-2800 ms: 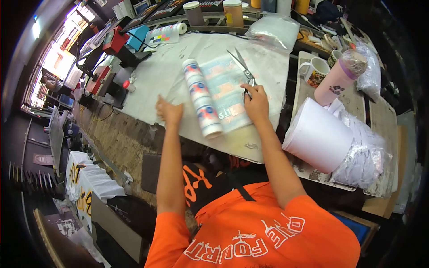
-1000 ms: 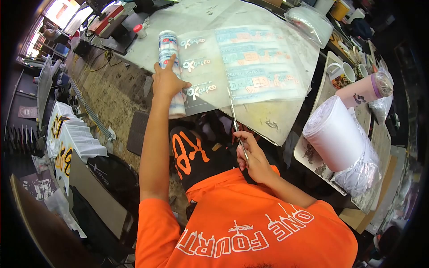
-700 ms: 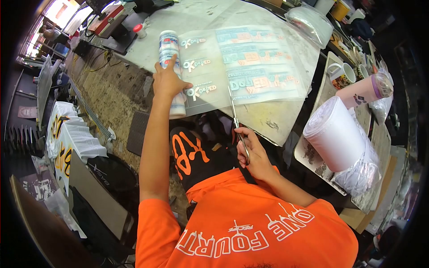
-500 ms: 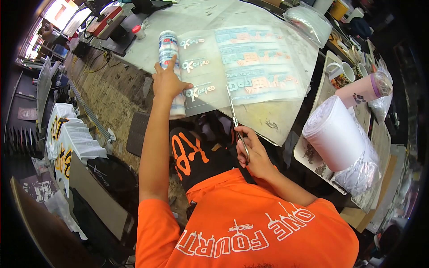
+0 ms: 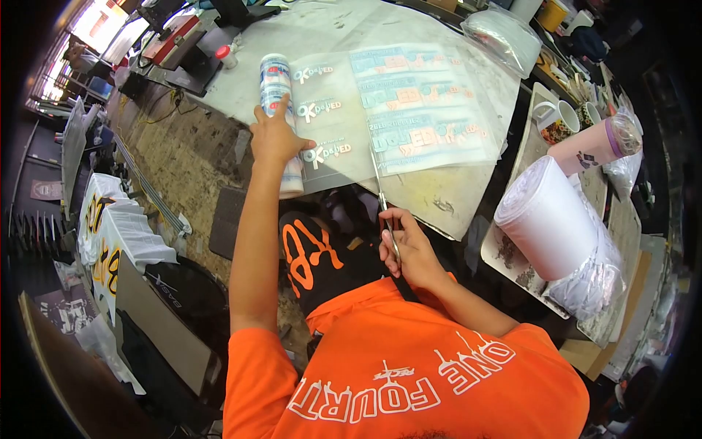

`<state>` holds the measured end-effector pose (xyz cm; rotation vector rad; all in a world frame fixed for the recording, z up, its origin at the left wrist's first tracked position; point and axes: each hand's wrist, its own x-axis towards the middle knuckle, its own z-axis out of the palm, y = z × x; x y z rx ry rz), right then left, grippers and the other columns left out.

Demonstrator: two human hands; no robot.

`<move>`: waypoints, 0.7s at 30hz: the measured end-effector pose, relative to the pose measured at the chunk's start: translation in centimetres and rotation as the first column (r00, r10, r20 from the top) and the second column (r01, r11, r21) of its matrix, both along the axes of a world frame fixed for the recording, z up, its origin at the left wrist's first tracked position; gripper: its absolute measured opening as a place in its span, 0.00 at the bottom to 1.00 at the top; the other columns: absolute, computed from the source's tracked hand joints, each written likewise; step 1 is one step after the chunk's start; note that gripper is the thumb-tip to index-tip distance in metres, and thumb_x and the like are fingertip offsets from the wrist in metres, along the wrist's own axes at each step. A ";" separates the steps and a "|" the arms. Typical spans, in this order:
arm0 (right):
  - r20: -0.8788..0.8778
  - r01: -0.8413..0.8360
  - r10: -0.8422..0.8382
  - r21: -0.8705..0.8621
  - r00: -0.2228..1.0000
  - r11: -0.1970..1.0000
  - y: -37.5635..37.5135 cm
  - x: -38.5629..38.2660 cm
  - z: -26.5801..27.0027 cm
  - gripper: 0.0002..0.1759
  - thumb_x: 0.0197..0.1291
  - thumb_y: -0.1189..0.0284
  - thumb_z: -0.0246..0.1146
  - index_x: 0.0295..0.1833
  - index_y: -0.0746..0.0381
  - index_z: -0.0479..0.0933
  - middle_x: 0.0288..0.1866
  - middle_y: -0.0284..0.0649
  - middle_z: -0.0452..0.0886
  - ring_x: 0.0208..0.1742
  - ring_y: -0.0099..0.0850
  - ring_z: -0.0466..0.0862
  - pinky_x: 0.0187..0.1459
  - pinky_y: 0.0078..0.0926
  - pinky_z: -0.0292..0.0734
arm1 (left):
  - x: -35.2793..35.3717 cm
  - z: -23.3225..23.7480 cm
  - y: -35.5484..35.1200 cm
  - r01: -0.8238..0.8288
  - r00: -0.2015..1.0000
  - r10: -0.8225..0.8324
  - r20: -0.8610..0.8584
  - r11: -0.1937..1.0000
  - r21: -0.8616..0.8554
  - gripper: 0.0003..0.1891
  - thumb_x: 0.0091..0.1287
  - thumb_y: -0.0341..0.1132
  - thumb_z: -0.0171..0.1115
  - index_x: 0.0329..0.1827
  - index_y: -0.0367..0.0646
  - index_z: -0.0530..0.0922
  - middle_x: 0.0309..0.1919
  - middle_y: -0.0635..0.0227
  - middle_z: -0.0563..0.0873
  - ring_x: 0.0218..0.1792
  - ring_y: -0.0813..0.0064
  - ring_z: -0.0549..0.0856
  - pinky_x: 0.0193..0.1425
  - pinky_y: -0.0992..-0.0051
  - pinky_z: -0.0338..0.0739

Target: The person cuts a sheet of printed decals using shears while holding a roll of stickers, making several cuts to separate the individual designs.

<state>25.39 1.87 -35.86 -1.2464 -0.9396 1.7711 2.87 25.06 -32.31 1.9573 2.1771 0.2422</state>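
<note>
My left hand (image 5: pixel 278 137) rests on a printed film roll (image 5: pixel 276 75), fingers spread over it and thumb reaching onto the unrolled film. The translucent film (image 5: pixel 340 164) lies across the table, with white logos near the roll and blue and orange prints (image 5: pixel 420 95) to the right. In my right hand (image 5: pixel 409 249) is a pair of scissors (image 5: pixel 383 203), fingers wrapped round the handles. The blades point away from me at the film's near edge, between the logos and the coloured prints. How far the blades are apart is hard to tell.
A red-capped bottle (image 5: pixel 226 55) stands beyond the roll. On the right, a tray (image 5: pixel 504 256) bears a large white roll (image 5: pixel 545 212), a mug (image 5: pixel 557 121) and a pink cylinder (image 5: pixel 596 146). A clear plastic bag (image 5: pixel 504 40) lies at the table's far right.
The scissors and my right hand have shifted slightly, with the handles now closer together. The film and its prints have moved a little; my left hand stays on the roll.
</note>
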 end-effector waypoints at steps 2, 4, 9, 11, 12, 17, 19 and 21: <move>-0.004 0.014 -0.014 0.009 1.000 1.000 1.0 -0.1 0.2 0.20 0.82 0.67 0.54 0.72 0.60 0.61 0.28 0.34 0.76 0.21 0.19 0.71 0.22 0.21 0.69 | 0.1 0.1 0.0 -0.001 1.000 0.001 0.003 1.000 -0.015 0.64 0.35 0.43 0.92 0.82 0.70 0.65 0.75 0.51 0.65 0.66 0.41 0.78 0.63 0.51 0.83; -0.062 0.039 -0.040 -0.019 0.997 0.999 2.1 -0.2 0.2 0.22 0.82 0.66 0.54 0.73 0.60 0.60 0.28 0.34 0.75 0.20 0.19 0.71 0.21 0.21 0.69 | 0.2 0.0 0.1 0.000 1.000 0.000 -0.001 1.000 -0.019 0.64 0.36 0.43 0.92 0.82 0.70 0.64 0.75 0.51 0.65 0.66 0.41 0.77 0.64 0.51 0.83; -0.042 0.030 -0.030 0.018 0.999 0.999 2.3 -0.5 -0.8 0.21 0.82 0.65 0.55 0.72 0.58 0.59 0.28 0.35 0.75 0.19 0.19 0.70 0.20 0.21 0.67 | 0.2 0.1 0.3 -0.012 1.000 0.011 -0.020 0.999 -0.039 0.64 0.36 0.43 0.92 0.83 0.70 0.64 0.76 0.50 0.65 0.67 0.40 0.77 0.64 0.51 0.84; -0.084 0.062 -0.062 -0.004 0.995 0.998 2.2 -0.6 -0.9 0.20 0.82 0.65 0.56 0.70 0.57 0.59 0.28 0.35 0.75 0.18 0.20 0.70 0.18 0.21 0.65 | 0.3 0.2 0.2 -0.004 1.000 0.002 -0.025 0.999 -0.049 0.64 0.36 0.43 0.92 0.83 0.70 0.63 0.76 0.50 0.64 0.68 0.40 0.76 0.64 0.51 0.84; -0.084 0.060 -0.060 -0.004 0.995 0.998 2.4 -0.8 -0.9 0.20 0.82 0.65 0.56 0.70 0.57 0.59 0.28 0.35 0.75 0.18 0.20 0.70 0.18 0.21 0.65 | 0.3 0.3 0.3 -0.006 1.000 0.004 -0.025 0.999 -0.049 0.64 0.36 0.43 0.92 0.83 0.70 0.63 0.76 0.50 0.64 0.68 0.40 0.76 0.64 0.51 0.84; -0.084 0.129 -0.132 -0.036 0.988 0.991 4.5 -1.8 -0.2 0.20 0.81 0.65 0.57 0.69 0.56 0.58 0.28 0.35 0.76 0.18 0.20 0.70 0.17 0.21 0.63 | 0.4 0.4 0.3 -0.006 1.000 0.005 -0.025 0.997 -0.073 0.64 0.38 0.43 0.92 0.83 0.70 0.63 0.77 0.49 0.64 0.69 0.40 0.76 0.64 0.51 0.84; -0.069 0.131 -0.132 -0.020 0.989 0.991 4.6 -2.0 -0.4 0.21 0.81 0.65 0.57 0.69 0.56 0.58 0.27 0.35 0.76 0.18 0.20 0.70 0.17 0.21 0.63 | 0.4 0.3 0.2 -0.004 0.999 0.002 -0.038 0.998 -0.057 0.64 0.38 0.43 0.92 0.83 0.69 0.63 0.77 0.49 0.64 0.69 0.40 0.76 0.64 0.51 0.83; -0.051 0.127 -0.127 -0.007 0.991 0.992 4.5 -2.2 -0.5 0.21 0.81 0.65 0.57 0.69 0.56 0.58 0.27 0.35 0.76 0.18 0.20 0.70 0.18 0.21 0.63 | 0.4 0.2 0.1 -0.008 0.999 0.006 -0.047 0.999 -0.043 0.64 0.38 0.43 0.92 0.83 0.69 0.63 0.77 0.49 0.64 0.69 0.40 0.76 0.65 0.51 0.83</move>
